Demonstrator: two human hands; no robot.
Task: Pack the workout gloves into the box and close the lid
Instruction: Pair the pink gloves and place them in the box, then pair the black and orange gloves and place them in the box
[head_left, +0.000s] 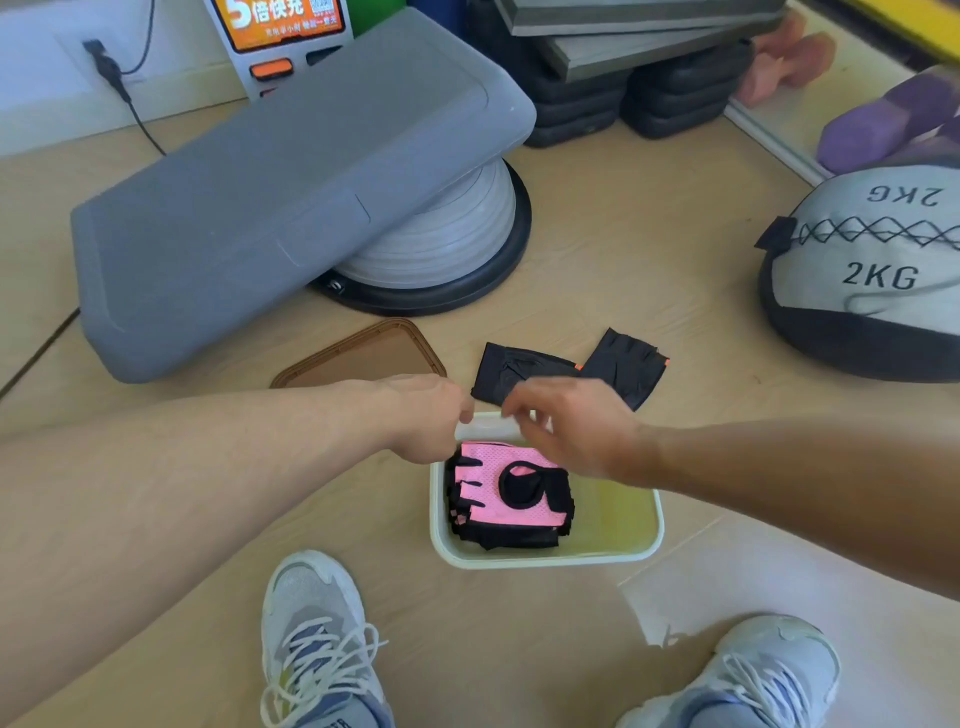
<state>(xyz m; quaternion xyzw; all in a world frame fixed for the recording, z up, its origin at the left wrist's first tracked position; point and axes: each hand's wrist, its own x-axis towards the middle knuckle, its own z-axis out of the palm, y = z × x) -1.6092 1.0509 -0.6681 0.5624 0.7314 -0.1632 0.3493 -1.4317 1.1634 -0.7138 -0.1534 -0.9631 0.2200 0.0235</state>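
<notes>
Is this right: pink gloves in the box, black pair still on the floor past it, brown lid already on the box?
Not quite. The head view shows the brown lid lying on the floor beyond the box, not on it. The rest holds: pink gloves in the box, black pair on the floor past it.

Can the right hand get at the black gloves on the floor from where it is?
Probably yes. The right hand hovers over the far rim of the box, and the black gloves lie flat on the floor just beyond its fingers, uncovered, with nothing between them.
</notes>
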